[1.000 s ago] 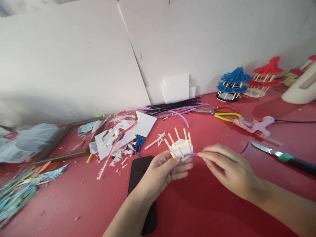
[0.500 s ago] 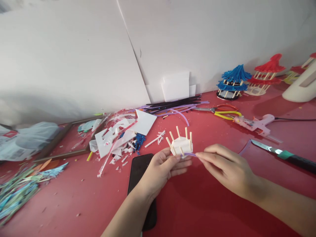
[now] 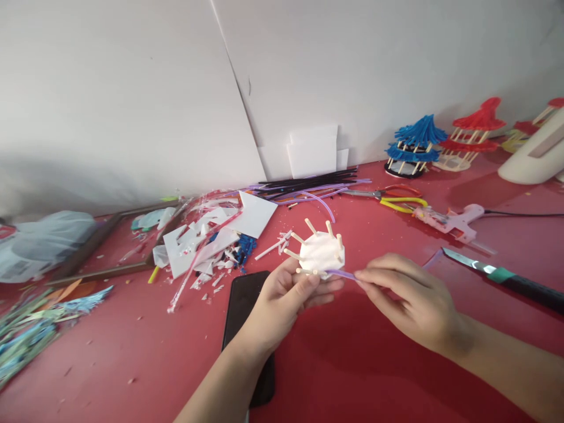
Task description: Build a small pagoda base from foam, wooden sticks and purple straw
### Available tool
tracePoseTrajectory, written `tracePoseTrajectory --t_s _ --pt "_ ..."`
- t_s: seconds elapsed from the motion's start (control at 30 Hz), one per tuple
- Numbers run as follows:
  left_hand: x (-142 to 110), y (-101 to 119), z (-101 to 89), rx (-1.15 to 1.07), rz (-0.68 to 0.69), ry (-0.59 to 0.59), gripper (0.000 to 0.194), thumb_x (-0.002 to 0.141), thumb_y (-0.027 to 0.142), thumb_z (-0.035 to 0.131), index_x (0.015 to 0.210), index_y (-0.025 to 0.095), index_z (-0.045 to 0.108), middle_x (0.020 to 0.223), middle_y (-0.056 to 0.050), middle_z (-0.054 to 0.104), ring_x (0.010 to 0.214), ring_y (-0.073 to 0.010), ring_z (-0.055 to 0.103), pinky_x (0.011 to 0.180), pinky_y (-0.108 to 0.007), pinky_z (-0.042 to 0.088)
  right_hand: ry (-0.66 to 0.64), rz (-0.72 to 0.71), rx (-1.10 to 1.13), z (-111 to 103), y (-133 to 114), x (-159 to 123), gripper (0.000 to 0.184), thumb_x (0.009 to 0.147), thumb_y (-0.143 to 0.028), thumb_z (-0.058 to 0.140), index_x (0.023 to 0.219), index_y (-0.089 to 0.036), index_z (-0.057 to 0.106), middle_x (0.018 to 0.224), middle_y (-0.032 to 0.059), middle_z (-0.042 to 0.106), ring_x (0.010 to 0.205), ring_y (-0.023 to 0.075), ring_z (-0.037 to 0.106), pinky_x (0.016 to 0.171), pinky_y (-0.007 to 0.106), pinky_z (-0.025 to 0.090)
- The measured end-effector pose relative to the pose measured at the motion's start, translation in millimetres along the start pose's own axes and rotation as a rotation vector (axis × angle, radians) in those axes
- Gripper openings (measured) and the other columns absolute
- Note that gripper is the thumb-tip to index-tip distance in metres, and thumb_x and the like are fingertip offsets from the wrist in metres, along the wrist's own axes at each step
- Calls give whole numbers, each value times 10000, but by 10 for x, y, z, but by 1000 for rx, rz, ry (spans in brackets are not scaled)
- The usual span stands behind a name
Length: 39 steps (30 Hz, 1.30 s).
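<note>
My left hand (image 3: pixel 288 294) grips a small white base (image 3: pixel 321 249) by its near edge, thumb on top and fingers beneath. Several short wooden sticks (image 3: pixel 311 227) stand around the rim of this base, which is tilted so its top face shows. Between thumb and fingertips, my right hand (image 3: pixel 409 296) pinches a purple pipe cleaner (image 3: pixel 343 274). The strip's other end lies along the base's near edge, close to my left thumb. Both hands are above the red table (image 3: pixel 352 364).
A phone (image 3: pixel 244 311) lies under my left arm. To the right are a utility knife (image 3: pixel 497 273), a pink glue gun (image 3: pixel 453 223) and pliers (image 3: pixel 400 202). White scraps (image 3: pixel 220 235) are heaped left. Blue (image 3: pixel 416 144) and red (image 3: pixel 473 132) pavilion models stand at the back.
The white base has tipped toward me, showing more of its top face, and its sticks now lean left. My right hand has shifted slightly right, with more of the purple pipe cleaner showing.
</note>
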State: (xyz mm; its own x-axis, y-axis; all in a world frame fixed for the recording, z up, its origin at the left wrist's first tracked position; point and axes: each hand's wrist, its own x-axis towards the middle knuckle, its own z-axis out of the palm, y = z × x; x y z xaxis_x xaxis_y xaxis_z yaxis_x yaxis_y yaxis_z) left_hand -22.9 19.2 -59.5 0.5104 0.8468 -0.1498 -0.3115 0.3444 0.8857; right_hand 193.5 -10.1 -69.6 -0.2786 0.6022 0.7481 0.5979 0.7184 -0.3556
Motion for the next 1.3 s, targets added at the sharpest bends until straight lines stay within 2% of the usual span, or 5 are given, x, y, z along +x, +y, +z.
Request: tracePoseTrajectory --t_s 0.17,0.5,0.7,1.0,1.3 --pt "15 -18 7 41 43 47 233 854 260 665 1057 150 634 1016 -107 752 939 -222 721 827 -297 579 -29 -15 23 3 15 -8 248 829 5 585 1035 -120 643 875 76 636 805 141 610 739 265 517" --pt "33 -16 55 143 7 125 299 815 319 696 1056 149 650 1016 -106 747 935 -208 715 784 -256 569 -23 37 62 84 -58 -55 312 829 -5 582 1105 -144 627 840 53 627 749 131 606 685 252 518" --pt "12 -11 67 106 -2 112 272 821 293 692 1045 146 650 1018 -112 745 938 -216 716 807 -273 564 -37 15 -9 91 -62 -73 442 857 -9 543 1266 -173 575 787 31 578 683 114 558 647 246 500" --pt "21 -15 61 114 0 98 287 835 303 676 1076 149 653 1039 -117 740 945 -222 708 820 -313 572 -127 -30 32 147 -113 -140 384 864 -26 546 1238 -108 579 734 23 528 659 118 502 615 251 464" --pt "-4 -55 125 282 130 111 235 855 324 639 1016 153 647 1004 -88 736 892 -209 697 802 -303 554 -180 -28 197 180 -176 -118 413 903 -54 479 1314 -86 501 758 34 504 697 145 477 627 282 475"
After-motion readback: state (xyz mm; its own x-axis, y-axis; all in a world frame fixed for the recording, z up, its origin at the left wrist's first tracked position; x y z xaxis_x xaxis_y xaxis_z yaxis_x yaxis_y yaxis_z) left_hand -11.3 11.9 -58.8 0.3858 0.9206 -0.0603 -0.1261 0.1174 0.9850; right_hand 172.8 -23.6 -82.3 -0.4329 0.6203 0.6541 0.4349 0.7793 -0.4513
